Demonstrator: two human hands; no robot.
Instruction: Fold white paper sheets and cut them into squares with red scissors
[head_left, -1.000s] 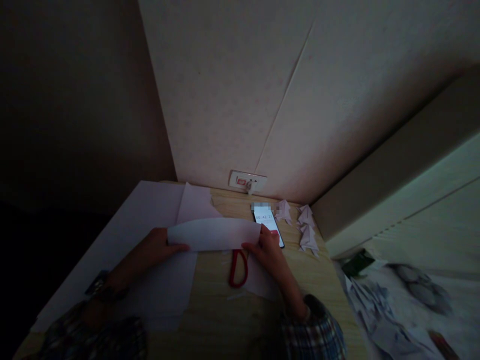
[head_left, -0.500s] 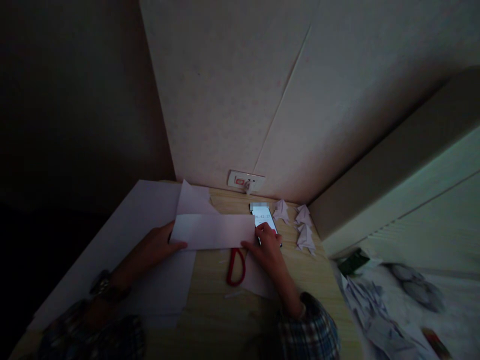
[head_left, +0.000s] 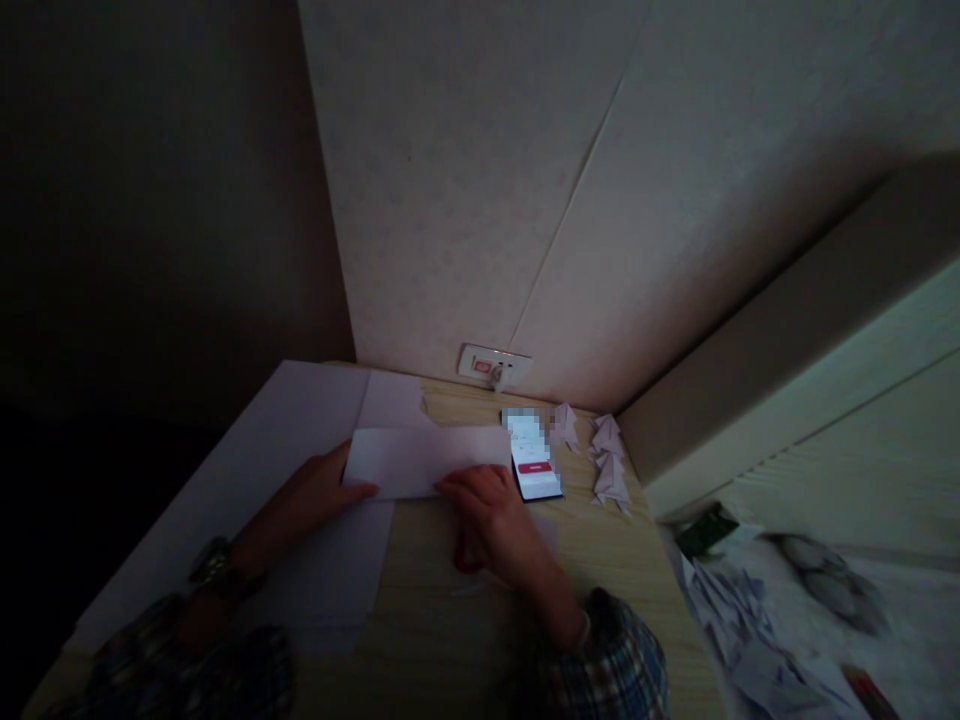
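Head view: pinching white paper (head_left: 409,460) in left hand (head_left: 330,482), can't tell about right hand (head_left: 493,515); looks light, bendy, best held by ends.

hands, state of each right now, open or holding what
Left hand: closed on the left end of the white paper strip.
Right hand: fingers at the strip's near edge; whether they grip it cannot be told.
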